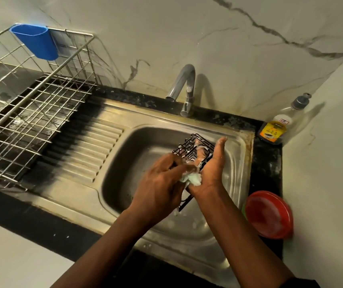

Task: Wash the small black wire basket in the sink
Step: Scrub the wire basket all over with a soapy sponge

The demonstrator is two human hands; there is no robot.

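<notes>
The stainless steel sink fills the middle, with no water visibly running from its curved chrome tap. The small black wire basket is held tilted above the basin; the right hand clasps its far side, fingers straight along the wires, what looks like the thumb inside; the left hand pinches a foamy pale sponge against the basket's near edge. To scrub well, I judge: keep the clasp firm; work the sponge along each wire and into corners; turn the basket to reach its underside.
</notes>
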